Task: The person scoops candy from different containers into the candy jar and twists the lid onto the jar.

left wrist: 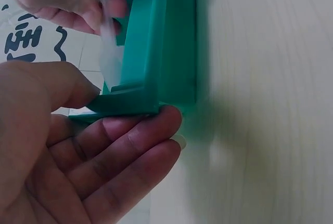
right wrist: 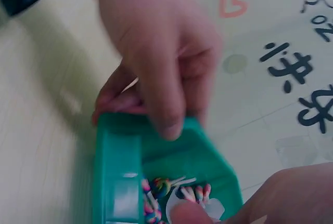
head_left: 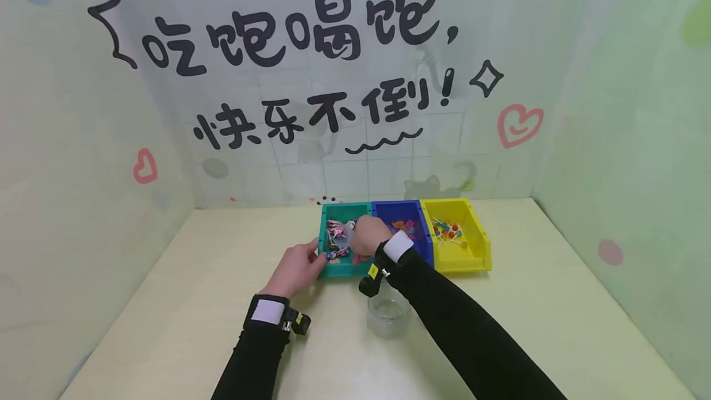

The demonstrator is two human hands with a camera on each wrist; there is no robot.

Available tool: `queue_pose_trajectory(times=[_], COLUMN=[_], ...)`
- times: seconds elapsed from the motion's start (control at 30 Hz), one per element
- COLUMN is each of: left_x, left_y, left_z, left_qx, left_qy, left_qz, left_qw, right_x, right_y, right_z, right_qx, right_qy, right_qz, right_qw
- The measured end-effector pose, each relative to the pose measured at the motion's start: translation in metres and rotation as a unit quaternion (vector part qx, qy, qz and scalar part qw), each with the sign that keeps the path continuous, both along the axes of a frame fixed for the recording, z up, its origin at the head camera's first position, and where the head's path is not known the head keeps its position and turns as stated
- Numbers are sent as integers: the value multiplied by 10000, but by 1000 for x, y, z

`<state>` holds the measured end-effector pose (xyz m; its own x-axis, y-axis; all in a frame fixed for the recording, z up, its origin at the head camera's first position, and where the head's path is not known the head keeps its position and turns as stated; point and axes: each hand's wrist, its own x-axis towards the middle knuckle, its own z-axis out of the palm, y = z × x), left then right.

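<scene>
My left hand [head_left: 297, 267] grips the left wall of a green bin [head_left: 345, 271], its thumb over the rim and its fingers against the outside. Inside the bin lie twisted, multicoloured lollipops [right wrist: 162, 186] with white sticks. Reaching in from the right, my right hand [head_left: 371, 234] pinches a translucent white scoop [left wrist: 110, 52]. The scoop's rounded end sits among the candies in the right wrist view, partly hidden by my thumb. A clear jar [head_left: 387, 320] stands in front of the bins, below my right wrist.
A blue bin [head_left: 425, 253] with colourful candies adjoins the green one, partly behind my right hand. Right of it is a yellow bin [head_left: 466, 259] holding small lollipops [head_left: 447, 231]. The pale table [head_left: 555, 301] ends at printed walls behind and at both sides.
</scene>
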<state>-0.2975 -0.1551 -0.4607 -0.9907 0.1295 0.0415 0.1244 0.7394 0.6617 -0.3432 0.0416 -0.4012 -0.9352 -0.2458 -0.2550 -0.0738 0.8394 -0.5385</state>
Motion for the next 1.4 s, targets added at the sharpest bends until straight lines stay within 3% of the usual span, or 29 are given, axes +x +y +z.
queue_pose_trajectory(times=[0.43, 0.63, 0.8, 1.03, 1.4], left_x=[-2, -3, -2, -2, -3], left_y=[-2, -1, 0, -2, -1], left_z=[4, 9, 6, 4, 1], left_qx=[-23, 25, 13, -15, 1], left_qy=[90, 107, 44, 15, -118], left_qz=[-103, -48, -37, 28, 76], left_qw=[9999, 9999, 10000, 10000, 9999], right_x=[-5, -8, -5, 0, 12], right_y=[1, 1, 0, 6, 16], right_z=[1, 6, 4, 2, -1], right_qx=[-570, -768, -797, -1589, -2304], right_qy=[-117, -287, -369, -400, -451], right_qz=[-192, -478, -421, -656, -681], right_qw=[9981, 9955, 9952, 9843, 9697])
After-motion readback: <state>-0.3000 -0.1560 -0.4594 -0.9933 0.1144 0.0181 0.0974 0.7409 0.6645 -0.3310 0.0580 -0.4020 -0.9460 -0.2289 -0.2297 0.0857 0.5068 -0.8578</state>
